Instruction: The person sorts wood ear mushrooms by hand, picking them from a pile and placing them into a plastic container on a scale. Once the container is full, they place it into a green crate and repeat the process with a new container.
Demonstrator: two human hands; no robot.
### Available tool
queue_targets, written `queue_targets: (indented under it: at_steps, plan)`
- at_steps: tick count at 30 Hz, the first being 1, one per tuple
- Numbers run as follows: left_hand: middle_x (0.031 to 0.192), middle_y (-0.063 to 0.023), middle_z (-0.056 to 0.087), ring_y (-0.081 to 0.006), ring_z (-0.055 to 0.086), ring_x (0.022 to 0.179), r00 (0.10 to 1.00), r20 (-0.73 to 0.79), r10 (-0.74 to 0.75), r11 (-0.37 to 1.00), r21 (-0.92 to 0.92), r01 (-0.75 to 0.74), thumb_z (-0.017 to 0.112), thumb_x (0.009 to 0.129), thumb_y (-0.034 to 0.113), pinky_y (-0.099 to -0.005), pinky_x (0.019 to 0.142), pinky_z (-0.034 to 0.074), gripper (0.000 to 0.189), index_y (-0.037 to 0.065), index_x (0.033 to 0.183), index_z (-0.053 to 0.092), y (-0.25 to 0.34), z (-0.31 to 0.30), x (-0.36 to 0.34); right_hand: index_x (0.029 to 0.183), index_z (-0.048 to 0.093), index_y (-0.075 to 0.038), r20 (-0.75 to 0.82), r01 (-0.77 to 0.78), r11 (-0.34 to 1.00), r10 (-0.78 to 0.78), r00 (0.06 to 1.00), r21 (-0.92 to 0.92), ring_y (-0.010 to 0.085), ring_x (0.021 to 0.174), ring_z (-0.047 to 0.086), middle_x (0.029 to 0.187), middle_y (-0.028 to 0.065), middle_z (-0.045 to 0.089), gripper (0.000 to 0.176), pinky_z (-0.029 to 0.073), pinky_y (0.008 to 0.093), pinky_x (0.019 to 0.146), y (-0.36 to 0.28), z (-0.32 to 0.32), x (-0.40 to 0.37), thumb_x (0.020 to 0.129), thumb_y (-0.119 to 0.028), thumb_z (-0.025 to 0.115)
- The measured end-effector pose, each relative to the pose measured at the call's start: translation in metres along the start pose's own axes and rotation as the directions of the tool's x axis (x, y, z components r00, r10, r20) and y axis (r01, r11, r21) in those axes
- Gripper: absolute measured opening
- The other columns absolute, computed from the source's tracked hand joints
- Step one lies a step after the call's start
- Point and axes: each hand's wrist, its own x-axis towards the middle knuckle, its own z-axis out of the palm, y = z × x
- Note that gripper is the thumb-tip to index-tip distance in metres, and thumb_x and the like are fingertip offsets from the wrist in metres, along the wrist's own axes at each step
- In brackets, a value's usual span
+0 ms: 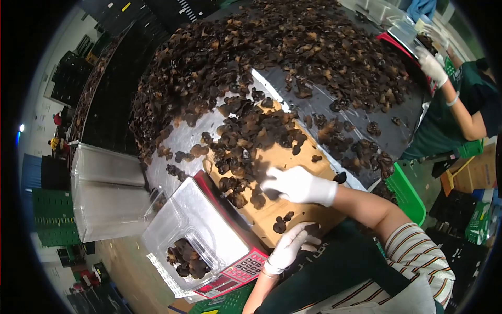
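Dark wood ear mushrooms lie in a heap on a brown board. My right hand, in a white glove, reaches over the board with its fingers closed on a dark mushroom piece, slightly blurred. Lower down, near the board's front edge, my left hand, also gloved, has curled fingers around a small dark piece of mushroom. A few loose mushrooms rest between the two hands. Left of them stands a red and silver scale, bearing a clear plastic container with mushrooms inside.
A large mound of mushrooms covers the far table. Stacked clear containers stand at the left. At the right are a green crate and a co-worker's gloved hand beside another red scale.
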Motion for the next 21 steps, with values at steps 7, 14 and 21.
queue_targets:
  at_steps: [7, 14, 21]
  plan:
    - [0.105, -0.0118, 0.06, -0.0163, 0.063, 0.084, 0.99, 0.007, 0.142, 0.988, -0.066, -0.141, 0.048, 0.096, 0.006, -0.0252, 0.07, 0.051, 0.013, 0.002, 0.104, 0.057, -0.012, -0.005, -0.003, 0.104, 0.06, -0.012, 0.117, -0.314, 0.949, 0.315, 0.942, -0.025, 0.0265, 0.081, 0.064, 0.091, 0.0066, 0.062, 0.029, 0.051, 0.0357, 0.069, 0.003, -0.062, -0.061, 0.075, -0.01, 0.064]
    - [0.069, -0.0012, 0.058, -0.0079, 0.055, 0.059, 0.783, -0.24, 0.574, 0.641, 0.726, -0.248, 0.063, 0.085, 0.001, -0.0242, 0.058, 0.046, 0.007, 0.004, 0.091, 0.06, -0.005, -0.005, 0.008, 0.11, 0.06, -0.009, -0.164, -0.416, 0.894, 0.441, 0.883, 0.163, 0.0287, 0.087, 0.064, 0.098, 0.0107, 0.063, 0.031, 0.052, 0.0356, 0.075, 0.01, -0.066, -0.086, 0.08, -0.013, 0.065]
    - [0.106, -0.0208, 0.051, -0.0356, 0.056, 0.088, 0.619, -0.161, 0.769, 0.097, 0.986, 0.136, 0.054, 0.079, -0.001, -0.0398, 0.075, 0.049, 0.043, -0.001, 0.122, 0.051, 0.003, -0.023, 0.041, 0.099, 0.062, -0.008, -0.24, -0.537, 0.844, 0.521, 0.819, 0.0, 0.0282, 0.077, 0.065, 0.088, 0.0094, 0.064, 0.027, 0.052, 0.0361, 0.067, 0.015, -0.05, -0.073, 0.079, -0.027, 0.067]
